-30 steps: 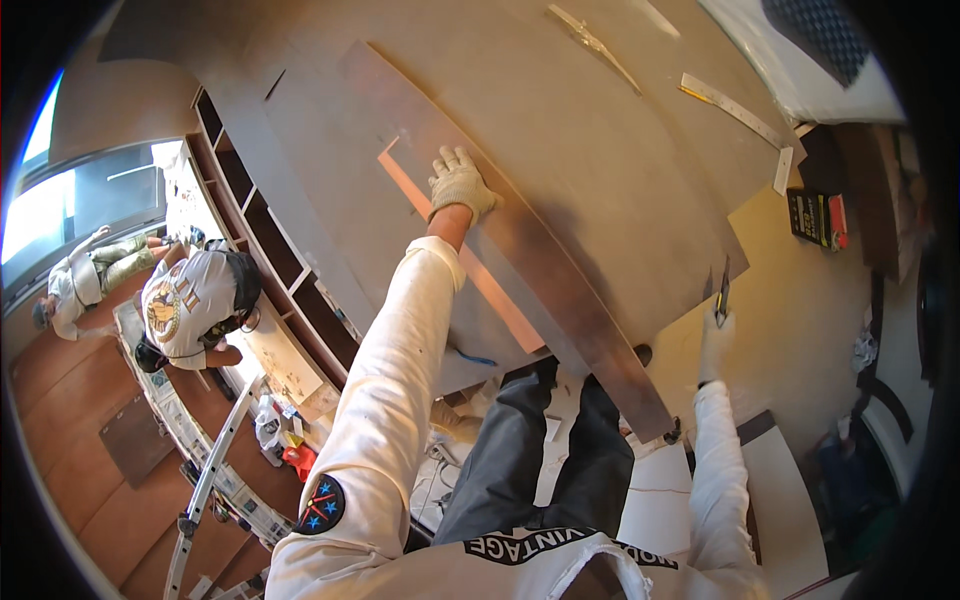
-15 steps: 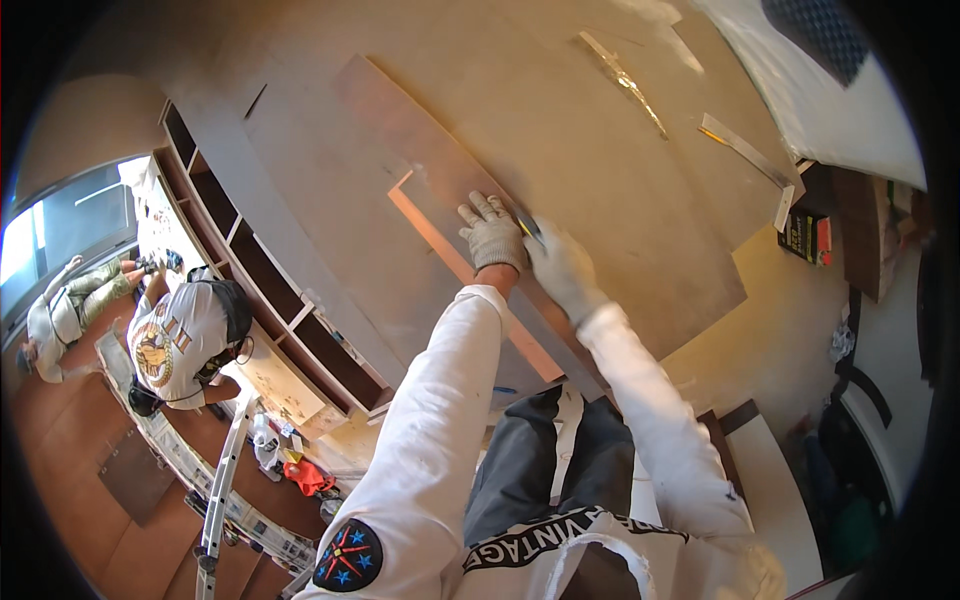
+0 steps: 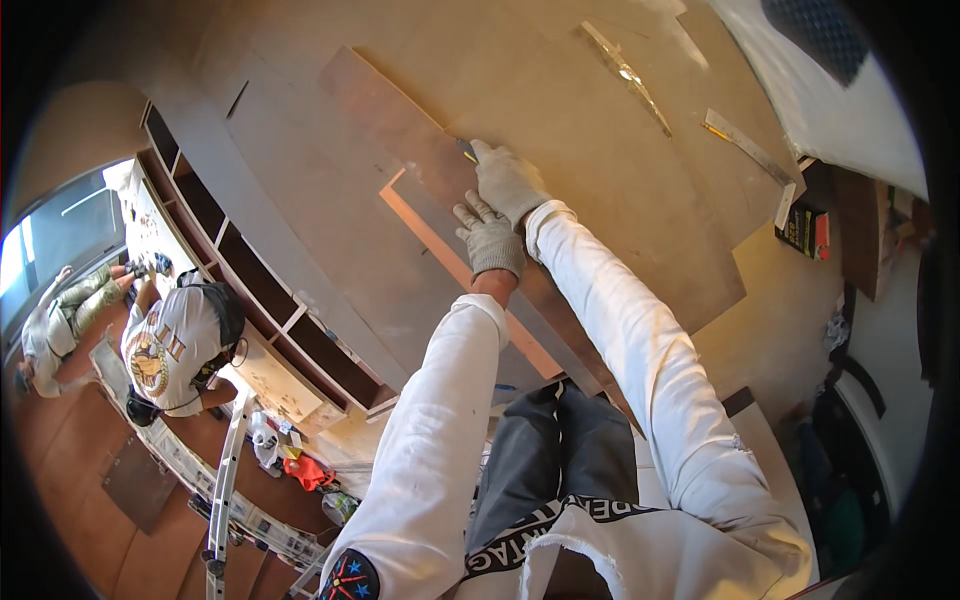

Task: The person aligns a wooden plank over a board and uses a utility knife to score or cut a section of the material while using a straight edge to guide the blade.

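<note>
A long brown board (image 3: pixel 385 112) lies diagonally across the large grey-brown sheet (image 3: pixel 640 220) in front of me. My left hand (image 3: pixel 490 240), in a pale work glove, presses on the board with its fingers stretched out. Just beyond it, my gloved right hand (image 3: pixel 512 183) is closed round a slim dark tool with a yellow part, seemingly a utility knife (image 3: pixel 466 150), at the board's right edge. The glove hides most of the knife. Left of my hands runs a narrow orange-tan strip (image 3: pixel 430 238).
A carpenter's square (image 3: pixel 750 150) with a yellow pencil-like stick and a shiny strip (image 3: pixel 628 75) lie on the right. Left are an open shelf unit (image 3: pixel 255 263), a ladder (image 3: pixel 225 490) and two people, one bending (image 3: pixel 180 340) by a bench. A black-red box (image 3: pixel 805 232) sits right.
My right hand has slid away from me along the board's edge with the knife, passing beyond my left hand. The left hand stays on the board.
</note>
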`<state>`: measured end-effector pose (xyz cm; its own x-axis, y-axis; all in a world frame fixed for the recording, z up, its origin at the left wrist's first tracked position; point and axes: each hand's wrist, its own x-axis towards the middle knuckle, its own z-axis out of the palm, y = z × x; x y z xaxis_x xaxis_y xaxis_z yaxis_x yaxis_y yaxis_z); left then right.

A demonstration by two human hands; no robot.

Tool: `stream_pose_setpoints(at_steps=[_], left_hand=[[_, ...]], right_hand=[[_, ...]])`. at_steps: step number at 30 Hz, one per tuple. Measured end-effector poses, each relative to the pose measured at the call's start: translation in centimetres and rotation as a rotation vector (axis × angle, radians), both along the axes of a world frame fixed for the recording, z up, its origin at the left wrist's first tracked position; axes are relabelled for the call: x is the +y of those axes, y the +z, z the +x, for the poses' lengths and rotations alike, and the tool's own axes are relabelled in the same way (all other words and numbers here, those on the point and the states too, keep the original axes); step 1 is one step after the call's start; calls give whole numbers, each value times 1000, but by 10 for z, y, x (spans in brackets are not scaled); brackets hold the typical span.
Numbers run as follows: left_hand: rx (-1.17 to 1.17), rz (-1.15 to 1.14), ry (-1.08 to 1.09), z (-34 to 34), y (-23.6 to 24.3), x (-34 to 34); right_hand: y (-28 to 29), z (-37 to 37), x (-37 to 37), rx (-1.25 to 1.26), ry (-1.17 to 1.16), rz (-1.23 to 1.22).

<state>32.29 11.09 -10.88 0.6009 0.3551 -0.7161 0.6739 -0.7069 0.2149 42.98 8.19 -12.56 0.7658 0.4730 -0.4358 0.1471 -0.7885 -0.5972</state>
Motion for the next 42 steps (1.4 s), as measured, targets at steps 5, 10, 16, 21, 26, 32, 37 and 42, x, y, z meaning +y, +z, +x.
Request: stream_pose_setpoints(at_steps=[5,10,16,21,26,32,37,42], left_hand=[[-25,-20,86,2,-4,-4],[97,213,-300,2,-10,0],[134,165,-302,3,-1,-2],[163,163,-327,13,12,-7],[123,155,-307,6,3,-6],[91,35,2,3,-10,0],[21,-15,387,0,-6,3],[102,-58,356,13,5,0]], right_hand=[[4,9,4,48,101,-52],[21,-37,-62,218,79,-128],[56,-141,-208,380,122,-337],[77,-113,-207,370,132,-368],[42,-46,-94,222,-140,-86],[10,8,-7,193,-46,-5],[10,6,14,181,-17,-44],[2,19,18,171,-22,3]])
